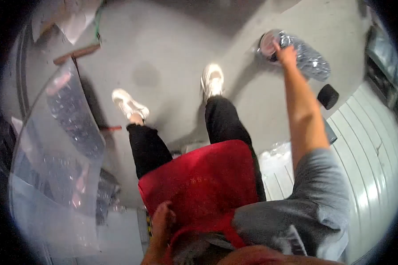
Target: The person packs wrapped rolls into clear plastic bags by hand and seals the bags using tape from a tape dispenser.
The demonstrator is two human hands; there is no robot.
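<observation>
The right hand (287, 54) touches the round end of a clear-wrapped bundle (313, 61), contents too blurred to name, over the floor (172, 35); its grip cannot be told. The left hand (163, 218), loosely curled, is at the apron (203, 181). A black round piece (328, 96) is near the bundle; clear plastic (31, 194) shows similar bundles (73, 115) at left.

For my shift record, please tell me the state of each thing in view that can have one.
Right hand: on the wrapped bundle, index finger extended; grip unclear.
Wrapped bundle: covered in shiny clear plastic; lifted or resting, unclear.
Left hand: fingers bent, at the edge of the red apron; blurred.
Red apron: worn, spread in front.
White shoes: both worn, apart.
Black trousers: worn.
</observation>
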